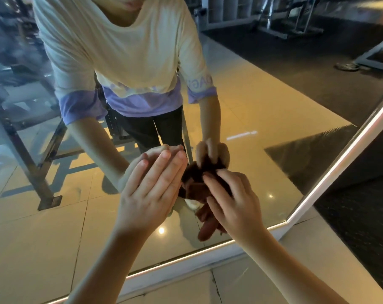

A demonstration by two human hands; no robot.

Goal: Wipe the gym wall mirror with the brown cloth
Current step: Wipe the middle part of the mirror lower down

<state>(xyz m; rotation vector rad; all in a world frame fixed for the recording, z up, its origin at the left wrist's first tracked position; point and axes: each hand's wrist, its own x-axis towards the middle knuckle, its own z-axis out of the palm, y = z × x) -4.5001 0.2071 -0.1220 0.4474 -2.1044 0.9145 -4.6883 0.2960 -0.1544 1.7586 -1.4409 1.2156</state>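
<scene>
The left hand [151, 189] lies flat against the mirror [263, 106], fingers straight and together, holding nothing. Just beside it, the right hand [234, 200] curls its fingers into the bunched brown cloth [194, 183], which sits against the glass low down, near the lit strip [186, 256] along the mirror's bottom edge

Head view looks down, close at the mirror [255, 99]
</scene>
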